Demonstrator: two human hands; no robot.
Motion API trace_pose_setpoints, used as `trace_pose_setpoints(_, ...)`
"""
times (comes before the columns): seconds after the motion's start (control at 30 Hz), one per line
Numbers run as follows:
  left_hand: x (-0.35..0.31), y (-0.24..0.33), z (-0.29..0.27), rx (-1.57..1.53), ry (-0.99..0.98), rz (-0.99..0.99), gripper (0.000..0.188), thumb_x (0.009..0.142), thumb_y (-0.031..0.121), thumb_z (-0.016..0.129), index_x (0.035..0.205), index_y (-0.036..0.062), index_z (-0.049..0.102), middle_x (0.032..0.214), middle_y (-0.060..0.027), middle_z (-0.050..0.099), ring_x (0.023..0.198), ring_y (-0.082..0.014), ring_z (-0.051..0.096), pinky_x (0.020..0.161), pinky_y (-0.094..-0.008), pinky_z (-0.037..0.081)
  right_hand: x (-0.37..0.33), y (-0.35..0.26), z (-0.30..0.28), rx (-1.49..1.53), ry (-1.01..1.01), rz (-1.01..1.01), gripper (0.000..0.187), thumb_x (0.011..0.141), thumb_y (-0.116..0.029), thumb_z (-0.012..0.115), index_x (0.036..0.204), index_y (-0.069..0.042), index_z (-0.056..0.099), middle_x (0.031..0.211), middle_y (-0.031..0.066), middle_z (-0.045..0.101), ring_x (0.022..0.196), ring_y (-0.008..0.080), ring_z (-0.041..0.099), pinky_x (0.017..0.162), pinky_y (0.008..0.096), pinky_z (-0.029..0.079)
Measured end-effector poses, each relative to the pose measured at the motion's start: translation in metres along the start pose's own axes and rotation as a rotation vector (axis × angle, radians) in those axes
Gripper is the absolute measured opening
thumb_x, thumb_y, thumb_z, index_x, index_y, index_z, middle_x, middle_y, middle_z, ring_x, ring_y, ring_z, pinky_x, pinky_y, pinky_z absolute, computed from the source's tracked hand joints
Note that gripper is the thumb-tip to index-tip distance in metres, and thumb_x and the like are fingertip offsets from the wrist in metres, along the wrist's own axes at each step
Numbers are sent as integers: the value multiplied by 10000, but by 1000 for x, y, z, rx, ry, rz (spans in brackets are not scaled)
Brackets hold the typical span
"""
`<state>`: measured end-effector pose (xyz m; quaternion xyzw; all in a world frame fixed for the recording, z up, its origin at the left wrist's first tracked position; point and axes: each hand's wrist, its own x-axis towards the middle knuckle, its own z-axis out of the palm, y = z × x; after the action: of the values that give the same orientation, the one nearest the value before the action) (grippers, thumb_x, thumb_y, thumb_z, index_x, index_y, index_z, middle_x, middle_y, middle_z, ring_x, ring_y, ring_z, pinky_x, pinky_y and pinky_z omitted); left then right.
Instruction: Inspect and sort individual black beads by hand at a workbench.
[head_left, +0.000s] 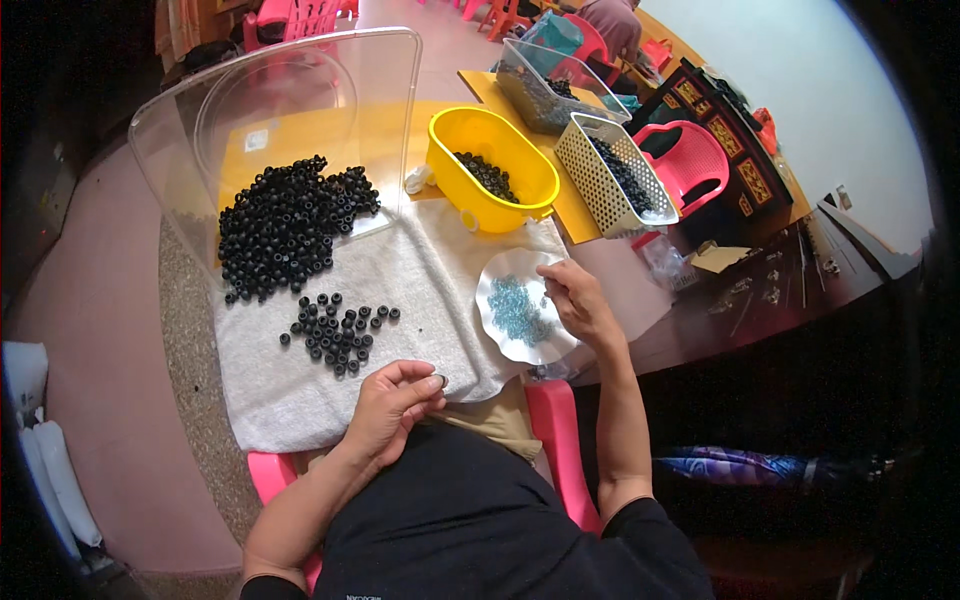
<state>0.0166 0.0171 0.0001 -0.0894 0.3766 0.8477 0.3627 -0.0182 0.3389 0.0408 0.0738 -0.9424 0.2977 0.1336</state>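
Note:
My left hand (393, 408) is closed at the front edge of the white cloth, pinching a small dark ring-shaped piece (442, 381) between thumb and forefinger. To the right, my right hand (578, 300) hovers over a white scalloped dish (497, 337), fingertips pressed together; whatever they hold, if anything, is too small to make out. Tiny pale-blue translucent pieces (518, 308) lie scattered in that dish. Ahead of my left hand, a loose group of small black ring-like pieces (342, 335) rests on the cloth. Behind it spreads a large heap of similar black pieces (285, 225).
A clear plastic bin (412, 80) surrounds part of the heap at the back left. Beyond the cloth (265, 385) stand a yellow tub (445, 150), a perforated white basket (590, 175) and another clear bin (520, 95), all containing black pieces. A pink chair (690, 155) is farther right.

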Motion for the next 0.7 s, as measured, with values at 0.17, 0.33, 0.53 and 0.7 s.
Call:
trace_pose_setpoints(0.17,1,-1,-1,3,-1,4,181,864,71,689,1016,23,602,902,-80,677,778,-160,657,725,-291,564,-5,-18,7,240,-25,116,162,909,37,531,1058,50,592,909,86,608,813,170,649,724,274,512)
trace_pose_setpoints(0.33,1,-1,-1,-14,-3,-6,218,851,65,711,1033,20,598,893,-67,671,761,-147,658,713,-255,548,-16,-42,23,489,-77,261,116,913,37,556,1023,52,591,914,74,624,839,151,660,758,267,526)
trace_pose_setpoints(0.53,0,0,-1,-29,-78,-11,208,869,56,689,1046,9,590,939,-85,668,806,-153,660,745,-273,561,-37,-88,53,844,-420,190,119,854,26,672,968,46,641,882,54,648,824,116,635,737,240,501)
trace_pose_setpoints(0.7,0,0,-3,-37,-184,-8,204,872,50,687,1047,9,590,977,-99,671,858,-164,667,784,-289,566,-31,-104,55,873,-512,154,101,810,26,714,904,47,684,869,70,665,804,113,616,713,234,474)
